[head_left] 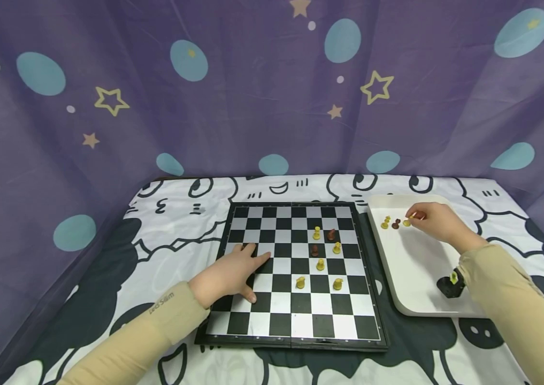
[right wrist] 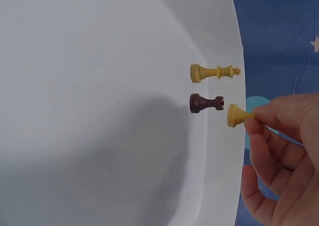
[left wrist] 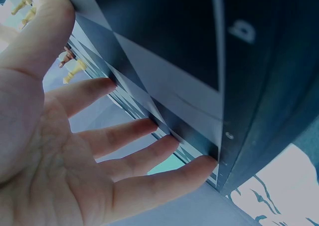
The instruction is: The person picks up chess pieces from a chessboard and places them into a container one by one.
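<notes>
My right hand (head_left: pixel 433 220) is over the far end of the white tray (head_left: pixel 408 305). Its thumb and fingertips pinch a yellow chess piece (right wrist: pixel 238 115) by the top, which the fingers hide. Next to that piece, a yellow king (right wrist: pixel 214 73) and a dark brown rook (right wrist: pixel 206 103) stand in the tray. My left hand (head_left: pixel 233 271) rests on the left part of the chessboard (head_left: pixel 280 302), fingers spread and holding nothing. In the left wrist view, its fingertips (left wrist: pixel 167 141) lie along the board's surface near the lettered edge.
On the board's right half stand several yellow pieces (head_left: pixel 320 264) and two dark reddish ones (head_left: pixel 314 250). The tray sits just right of the board, on a cartoon-print cloth (head_left: pixel 175 224). A purple curtain (head_left: pixel 252 117) hangs behind the table.
</notes>
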`<state>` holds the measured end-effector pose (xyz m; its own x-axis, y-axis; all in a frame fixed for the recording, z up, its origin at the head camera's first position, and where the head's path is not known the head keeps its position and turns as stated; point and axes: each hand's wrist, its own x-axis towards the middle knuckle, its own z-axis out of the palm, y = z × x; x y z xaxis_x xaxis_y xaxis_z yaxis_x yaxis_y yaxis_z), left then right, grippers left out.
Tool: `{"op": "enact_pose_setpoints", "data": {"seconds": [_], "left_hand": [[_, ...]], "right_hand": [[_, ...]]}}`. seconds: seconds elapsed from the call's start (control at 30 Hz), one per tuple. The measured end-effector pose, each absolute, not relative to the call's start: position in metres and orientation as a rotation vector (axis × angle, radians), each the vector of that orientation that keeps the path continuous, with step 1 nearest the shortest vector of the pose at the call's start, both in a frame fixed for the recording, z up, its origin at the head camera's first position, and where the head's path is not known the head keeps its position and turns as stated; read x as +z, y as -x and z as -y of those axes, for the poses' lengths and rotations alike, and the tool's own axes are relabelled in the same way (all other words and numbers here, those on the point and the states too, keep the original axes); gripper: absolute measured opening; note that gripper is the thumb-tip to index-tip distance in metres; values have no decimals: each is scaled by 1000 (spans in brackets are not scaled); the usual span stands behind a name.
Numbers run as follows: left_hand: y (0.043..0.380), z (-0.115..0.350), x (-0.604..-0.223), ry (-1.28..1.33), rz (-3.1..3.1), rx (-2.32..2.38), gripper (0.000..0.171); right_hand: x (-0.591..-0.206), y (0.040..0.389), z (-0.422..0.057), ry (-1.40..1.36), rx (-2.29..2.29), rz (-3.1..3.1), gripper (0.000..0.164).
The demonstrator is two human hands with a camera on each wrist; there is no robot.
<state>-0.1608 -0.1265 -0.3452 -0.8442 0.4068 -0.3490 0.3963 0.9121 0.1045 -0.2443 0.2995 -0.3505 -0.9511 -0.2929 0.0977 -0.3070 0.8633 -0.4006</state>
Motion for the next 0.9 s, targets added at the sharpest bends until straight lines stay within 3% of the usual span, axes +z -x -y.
{"op": "enact_pose_setpoints", "data": {"seconds": [0.9], "left_hand": [[163, 126, -345, -601, -2691, 15, 98]], "right_hand": [[-370, 261, -306, -413, 702, 3060, 13]]}}
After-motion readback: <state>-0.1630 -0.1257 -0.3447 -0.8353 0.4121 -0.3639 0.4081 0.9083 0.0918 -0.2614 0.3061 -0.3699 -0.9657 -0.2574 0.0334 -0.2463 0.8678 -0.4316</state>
